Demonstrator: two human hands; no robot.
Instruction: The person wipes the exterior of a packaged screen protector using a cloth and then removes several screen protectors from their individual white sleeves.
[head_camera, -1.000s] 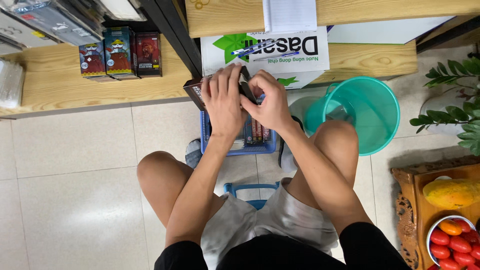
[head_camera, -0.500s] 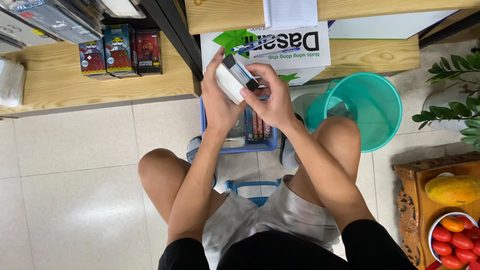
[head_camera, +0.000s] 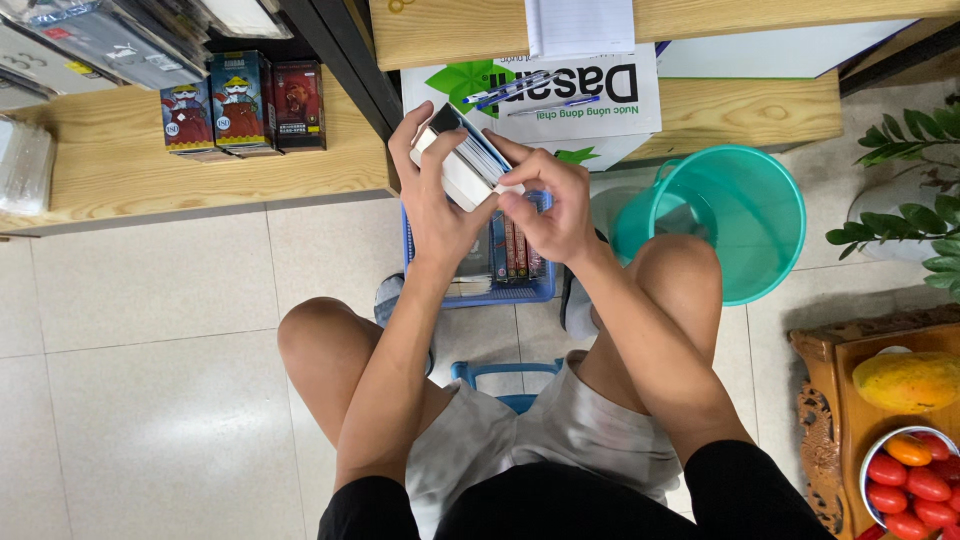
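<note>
I sit with knees apart over a blue plastic basket (head_camera: 530, 291) on the floor, with several upright books (head_camera: 512, 246) in it. My left hand (head_camera: 432, 196) grips a thick book (head_camera: 462, 165) with white page edges and a dark cover, lifted above the basket and tilted. My right hand (head_camera: 552, 200) holds the book's lower right edge, thumb and fingers on the pages and cover.
A white cardboard box (head_camera: 600, 90) with pens on it stands behind the basket. A teal plastic bucket (head_camera: 745, 215) is to the right. Boxed books (head_camera: 240, 100) stand on a low wooden shelf (head_camera: 150, 180) at left. Tray with fruit (head_camera: 905, 420) and a plant (head_camera: 915, 180) at right.
Both hands lifted the thick book up out of the basket and turned it; now it is held tilted, page edges showing, with the right hand shifted to its lower edge.
</note>
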